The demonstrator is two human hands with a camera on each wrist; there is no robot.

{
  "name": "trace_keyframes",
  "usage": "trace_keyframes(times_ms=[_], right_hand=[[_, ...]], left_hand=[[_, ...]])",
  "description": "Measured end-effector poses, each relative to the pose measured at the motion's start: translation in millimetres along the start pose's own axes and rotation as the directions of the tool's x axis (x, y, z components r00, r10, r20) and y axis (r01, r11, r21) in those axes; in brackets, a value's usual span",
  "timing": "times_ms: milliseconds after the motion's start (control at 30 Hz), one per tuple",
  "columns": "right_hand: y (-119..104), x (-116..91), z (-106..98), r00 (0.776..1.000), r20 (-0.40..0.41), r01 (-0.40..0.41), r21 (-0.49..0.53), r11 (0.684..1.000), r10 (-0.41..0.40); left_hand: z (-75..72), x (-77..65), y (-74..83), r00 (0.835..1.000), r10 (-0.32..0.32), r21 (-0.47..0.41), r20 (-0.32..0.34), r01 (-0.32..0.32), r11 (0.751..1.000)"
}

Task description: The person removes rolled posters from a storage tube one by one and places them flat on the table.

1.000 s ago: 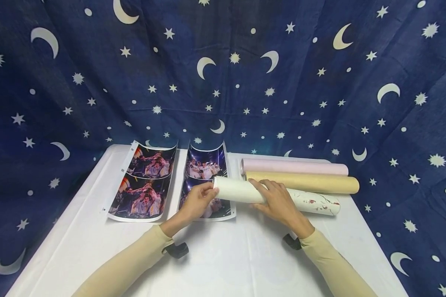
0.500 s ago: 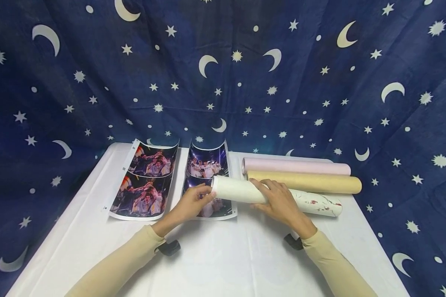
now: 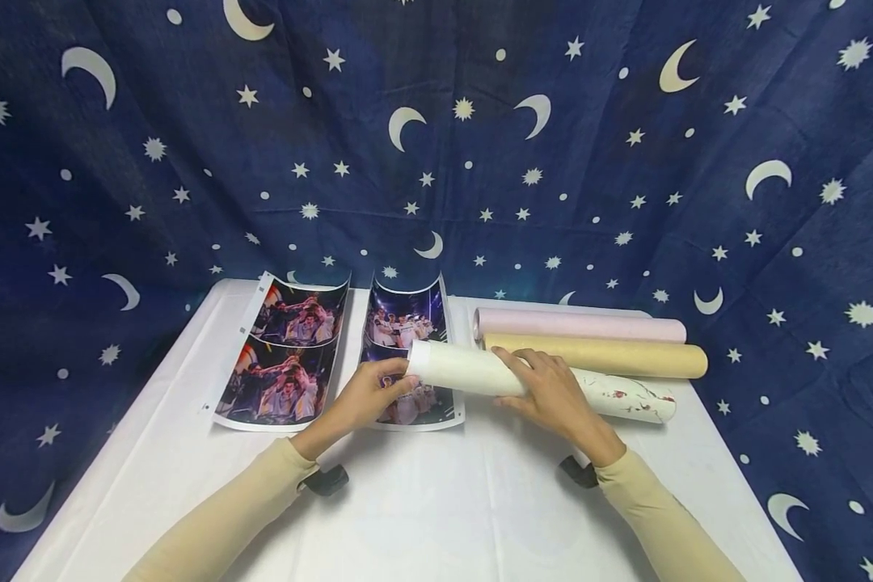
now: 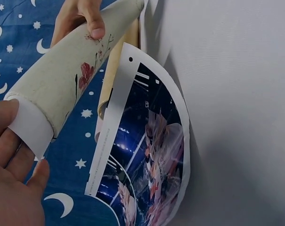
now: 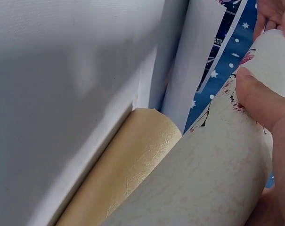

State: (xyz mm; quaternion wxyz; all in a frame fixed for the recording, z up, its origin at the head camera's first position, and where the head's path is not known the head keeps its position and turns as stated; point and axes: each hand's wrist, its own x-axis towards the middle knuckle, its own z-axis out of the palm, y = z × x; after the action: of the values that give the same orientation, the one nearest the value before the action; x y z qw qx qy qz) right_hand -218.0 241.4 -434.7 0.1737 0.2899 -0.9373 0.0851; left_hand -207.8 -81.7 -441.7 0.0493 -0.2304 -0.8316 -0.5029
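A cream wallpaper roll (image 3: pixel 466 370) with red flowers and dark twigs lies raised at a slant over the table. My right hand (image 3: pixel 553 396) grips it around the middle, its thumb lying along the near side in the right wrist view. A band of white paper (image 4: pixel 34 125) sticks out of the roll's left end. My left hand (image 3: pixel 367 396) pinches that white paper between thumb and fingers. Under the roll's left end is a curled photo sheet (image 3: pixel 407 319), partly hidden by the roll and my left hand.
Another curled photo sheet (image 3: pixel 287 380) lies at the left of the white table (image 3: pixel 436 517). Behind the cream roll lie a yellow roll (image 3: pixel 626 358) and a pink roll (image 3: pixel 589 325). A blue curtain (image 3: pixel 335 121) with moons and stars hangs behind the table.
My left hand has moved left, and the white paper now shows at the roll's left end. My right hand keeps its grip, with the roll shifted slightly.
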Motion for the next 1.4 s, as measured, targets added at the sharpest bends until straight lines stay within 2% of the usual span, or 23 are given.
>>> trace_keyframes(times_ms=[167,367,633,1167,1400], right_hand=[[0,1,-2,1.0,0.003,0.0,-0.003,1.0,0.0],[4,0,-6,1.0,0.011,-0.022,-0.012,1.0,0.022],[9,-2,-9,1.0,-0.016,-0.015,-0.01,1.0,0.015],[14,-5,-13,1.0,-0.016,-0.024,-0.025,0.999,0.024],[17,-7,-16,0.999,-0.022,-0.035,-0.037,0.999,0.035]], left_hand=[[-0.5,-0.1,-1.7,0.999,0.007,0.009,-0.047,-0.006,1.0],[-8.4,-0.9,-2.6,0.993,0.011,-0.014,-0.12,-0.012,1.0],[-22.2,-3.7,-5.2,0.99,-0.04,-0.022,-0.136,0.038,0.999],[-40.8,-7.0,-8.3,0.976,-0.028,-0.057,-0.217,0.016,0.998],[-46.0,-9.4,-8.3,0.966,-0.089,-0.089,-0.244,0.069,0.994]])
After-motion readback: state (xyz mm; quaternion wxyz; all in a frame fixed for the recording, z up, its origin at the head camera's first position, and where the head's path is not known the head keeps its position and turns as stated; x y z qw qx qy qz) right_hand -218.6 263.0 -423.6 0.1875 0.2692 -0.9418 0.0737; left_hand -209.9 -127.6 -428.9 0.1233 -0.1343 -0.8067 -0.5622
